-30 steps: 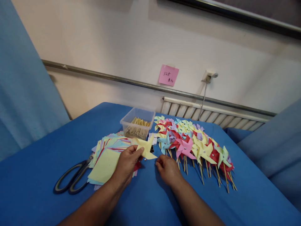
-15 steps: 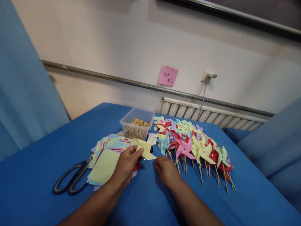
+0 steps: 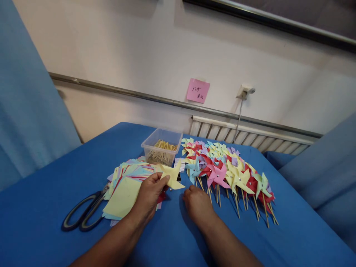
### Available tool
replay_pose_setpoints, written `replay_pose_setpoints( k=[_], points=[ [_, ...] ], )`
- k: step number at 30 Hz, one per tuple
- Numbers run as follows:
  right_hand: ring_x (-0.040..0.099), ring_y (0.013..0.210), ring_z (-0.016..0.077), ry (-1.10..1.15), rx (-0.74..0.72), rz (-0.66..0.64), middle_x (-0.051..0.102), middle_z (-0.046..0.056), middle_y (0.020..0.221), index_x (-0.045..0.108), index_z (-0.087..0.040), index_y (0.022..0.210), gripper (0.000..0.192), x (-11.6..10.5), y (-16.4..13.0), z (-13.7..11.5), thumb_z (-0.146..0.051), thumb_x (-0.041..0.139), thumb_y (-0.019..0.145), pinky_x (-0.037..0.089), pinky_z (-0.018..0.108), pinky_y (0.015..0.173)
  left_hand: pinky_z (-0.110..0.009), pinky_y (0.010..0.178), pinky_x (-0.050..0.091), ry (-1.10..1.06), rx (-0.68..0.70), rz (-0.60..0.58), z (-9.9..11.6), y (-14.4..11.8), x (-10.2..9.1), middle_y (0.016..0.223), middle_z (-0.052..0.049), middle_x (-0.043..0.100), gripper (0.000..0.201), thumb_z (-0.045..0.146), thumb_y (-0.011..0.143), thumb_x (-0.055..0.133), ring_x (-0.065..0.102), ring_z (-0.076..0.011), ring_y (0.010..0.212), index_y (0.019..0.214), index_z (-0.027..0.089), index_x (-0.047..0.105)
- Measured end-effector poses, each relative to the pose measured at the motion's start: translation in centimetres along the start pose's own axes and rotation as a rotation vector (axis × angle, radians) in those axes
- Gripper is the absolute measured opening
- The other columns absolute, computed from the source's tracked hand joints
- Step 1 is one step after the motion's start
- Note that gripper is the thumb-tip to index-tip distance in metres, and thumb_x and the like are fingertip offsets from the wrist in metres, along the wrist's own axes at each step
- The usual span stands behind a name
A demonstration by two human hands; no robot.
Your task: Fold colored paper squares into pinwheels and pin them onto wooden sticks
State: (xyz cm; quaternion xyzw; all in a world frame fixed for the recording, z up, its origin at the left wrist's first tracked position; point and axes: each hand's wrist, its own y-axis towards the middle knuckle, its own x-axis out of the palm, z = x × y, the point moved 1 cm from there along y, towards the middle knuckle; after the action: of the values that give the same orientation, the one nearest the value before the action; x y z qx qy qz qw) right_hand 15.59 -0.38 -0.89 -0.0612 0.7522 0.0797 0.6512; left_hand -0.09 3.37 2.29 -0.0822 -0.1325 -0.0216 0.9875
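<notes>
My left hand [image 3: 150, 191] pinches a yellow paper pinwheel [image 3: 172, 177] by one blade, thumb on top. No stick shows on it. A small shiny pin head [image 3: 170, 189] shows just below the pinwheel. To the right, my right hand [image 3: 197, 202] is closed with its fingers curled down near the blue cloth, close to the pinwheel's lower tip. Its fingertips are hidden, so what they hold, if anything, cannot be made out. Under and beside my left wrist lies a stack of coloured paper squares [image 3: 124, 198].
Dark-handled scissors [image 3: 83, 213] lie left of the paper. Behind stands a clear plastic box [image 3: 160, 157] of short wooden sticks [image 3: 165, 145]. Many finished pinwheels on sticks [image 3: 218, 176] spread over the right side of the blue-covered table [image 3: 294, 211]. A radiator [image 3: 214, 128] is beyond.
Both hands and the pinwheel stay nearly in place. My right hand's fingers have shifted very slightly; the view has moved a touch.
</notes>
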Motion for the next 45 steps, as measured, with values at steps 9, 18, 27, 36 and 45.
replay_pose_setpoints(
  k=[9, 18, 27, 36, 45],
  points=[
    [0.060, 0.080, 0.0220, -0.004, -0.031, 0.013, 0.066, 0.009, 0.089, 0.066, -0.020, 0.089, 0.021, 0.0, 0.1, 0.1, -0.018, 0.045, 0.089, 0.042, 0.028, 0.068, -0.020, 0.045, 0.039, -0.009, 0.005, 0.001, 0.1, -0.2, 0.0, 0.055, 0.003, 0.059, 0.027, 0.039, 0.067, 0.071, 0.050, -0.0093, 0.047, 0.071, 0.015, 0.060],
    [0.060, 0.081, 0.0226, 0.066, -0.013, 0.012, 0.066, 0.010, 0.090, 0.068, -0.019, 0.089, 0.026, 0.2, 0.1, 0.2, -0.014, 0.042, 0.088, 0.039, 0.029, 0.068, -0.019, 0.044, 0.039, -0.007, -0.008, 0.006, 0.1, -0.1, 0.1, 0.054, 0.004, 0.059, 0.025, 0.038, 0.065, 0.073, 0.049, -0.0087, 0.045, 0.069, 0.016, 0.061],
    [0.060, 0.086, 0.0213, 0.148, 0.043, 0.043, 0.066, 0.008, 0.092, 0.067, -0.021, 0.092, 0.019, 0.2, 0.3, 0.4, -0.017, 0.049, 0.086, 0.039, 0.028, 0.070, -0.019, 0.043, 0.039, -0.011, 0.003, -0.001, 0.1, 0.0, 0.0, 0.053, 0.004, 0.057, 0.025, 0.036, 0.066, 0.073, 0.048, -0.0083, 0.045, 0.070, 0.015, 0.060],
    [0.060, 0.084, 0.0201, 0.238, 0.050, 0.077, 0.067, 0.007, 0.090, 0.065, -0.019, 0.086, 0.012, -0.1, 0.1, 0.7, -0.017, 0.053, 0.084, 0.038, 0.027, 0.070, -0.020, 0.045, 0.041, 0.003, -0.001, -0.019, 0.0, -0.1, 0.0, 0.056, 0.001, 0.060, 0.025, 0.037, 0.068, 0.071, 0.052, -0.0099, 0.048, 0.074, 0.014, 0.061],
    [0.061, 0.076, 0.0169, 0.382, 0.121, 0.206, 0.065, 0.004, 0.082, 0.062, -0.019, 0.082, 0.010, -0.1, 0.4, 1.5, -0.017, 0.052, 0.084, 0.040, 0.024, 0.067, -0.020, 0.047, 0.042, 0.061, 0.032, -0.005, 0.2, 0.0, 0.0, 0.058, 0.002, 0.060, 0.026, 0.037, 0.068, 0.071, 0.052, -0.0099, 0.049, 0.074, 0.014, 0.061]
  ],
)
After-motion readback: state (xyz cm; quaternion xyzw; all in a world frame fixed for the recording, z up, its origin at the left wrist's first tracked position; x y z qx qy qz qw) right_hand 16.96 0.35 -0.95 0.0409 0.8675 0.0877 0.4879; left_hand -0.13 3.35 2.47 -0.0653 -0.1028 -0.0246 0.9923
